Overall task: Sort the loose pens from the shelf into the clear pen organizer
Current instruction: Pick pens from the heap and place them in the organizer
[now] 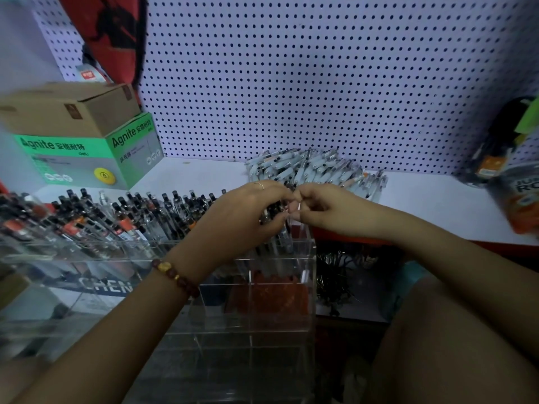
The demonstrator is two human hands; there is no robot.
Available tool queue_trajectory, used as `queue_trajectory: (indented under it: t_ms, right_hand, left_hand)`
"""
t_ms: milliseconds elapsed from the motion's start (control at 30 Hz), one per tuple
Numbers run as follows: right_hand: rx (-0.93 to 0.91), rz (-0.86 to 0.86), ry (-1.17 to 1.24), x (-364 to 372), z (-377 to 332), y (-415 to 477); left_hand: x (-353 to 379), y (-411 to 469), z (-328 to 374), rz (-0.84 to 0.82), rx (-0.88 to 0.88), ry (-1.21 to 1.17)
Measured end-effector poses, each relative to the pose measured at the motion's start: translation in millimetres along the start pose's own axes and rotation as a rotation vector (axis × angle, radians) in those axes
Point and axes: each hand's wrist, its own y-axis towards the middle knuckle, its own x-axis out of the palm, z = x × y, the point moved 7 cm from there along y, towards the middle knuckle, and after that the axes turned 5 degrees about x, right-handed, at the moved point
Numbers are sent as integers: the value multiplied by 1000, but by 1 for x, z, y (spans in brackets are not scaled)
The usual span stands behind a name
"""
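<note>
- My left hand (245,212) grips a bundle of pens (284,236), tips down over the clear organizer's (277,259) right rear compartment. I judge that's so they drop straight in.
- Right hand (319,211): fingers curled at the bundle's tops, probably squaring them up. Can't tell if it actually holds one.
- Loose pens pile (315,170) sits at the shelf's (423,196) back edge, just behind both hands. Short reach.

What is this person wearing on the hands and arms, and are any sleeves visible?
Both forearms are bare, with no sleeves in view. The left hand has a thin gold-coloured ring on one finger, and its wrist carries a bracelet of round dark red beads with a few yellow amber-like ones. The right hand shows no ring, watch or bracelet.
</note>
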Motion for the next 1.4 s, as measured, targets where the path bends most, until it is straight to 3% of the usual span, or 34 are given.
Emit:
queue_trajectory:
  t_ms: [133,233,367,500,567,667,767,867,933,1100,1167,1333,1400]
  right_hand:
    - [53,-9,-26,-3,3,0]
    - [124,175,-14,-23,0,8]
    - [172,386,245,-48,-2,25]
    - [204,333,487,-50,2,67]
    - [199,283,374,-45,6,97]
    - [141,184,-124,-35,5,145]
    - [189,13,-435,-24,8,183]
    - [263,-205,-628,-10,23,211]
    - [264,-260,-647,-5,31,221]
    - [192,-74,-479,-16,37,227]
    - [149,22,-570,-26,27,226]
    - [-186,254,-605,-40,-34,211]
    - [-323,244,-499,-35,-62,199]
  left_hand:
    - [-3,1,0,11,9,33]
    - [-5,2,-3,5,1,29]
    - [-11,8,-11,-56,-125,-147]
    - [-34,13,-17,-31,-208,-393]
    - [-49,9,-33,31,-241,-401]
    - [-65,-2,-63,128,-321,-382]
    - [-68,-10,-87,208,-369,-383]
    - [-71,-15,-102,302,-375,-403]
    - [-73,-17,-109,347,-381,-411]
    - [-75,-17,-124,451,-436,-481]
    - [-73,-16,-128,458,-471,-525]
    - [-70,-17,-133,469,-569,-664]
    - [-70,-19,-135,514,-621,-736]
